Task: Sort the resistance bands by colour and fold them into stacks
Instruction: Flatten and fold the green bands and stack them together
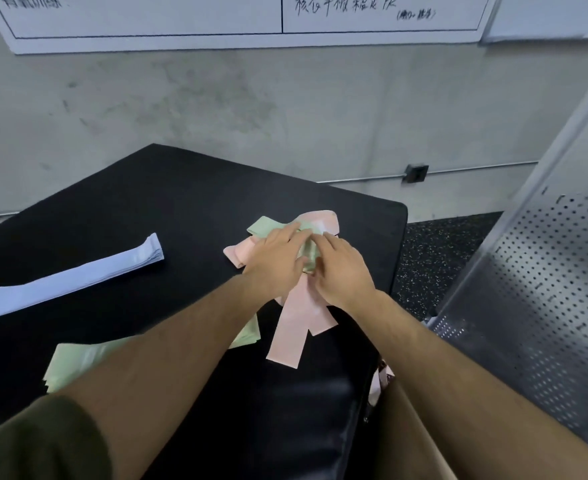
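Note:
On the black padded bench (181, 202) lies a mixed heap of pink bands (296, 327) and a green band (268, 226) near the far right corner. My left hand (275, 258) and my right hand (342, 268) are both on this heap, fingers on a crumpled green band (307, 252) between them. Whether they pinch it or only press it is unclear. A folded stack of pale blue bands (74, 275) lies at the left. A folded stack of green bands (77, 358) lies near the front, partly hidden under my left forearm.
A grey wall with a white board (216, 19) rises behind the bench. A perforated metal panel (545, 289) stands at the right, over speckled black flooring (434, 251). A pink band end (382, 379) hangs off the bench's right edge.

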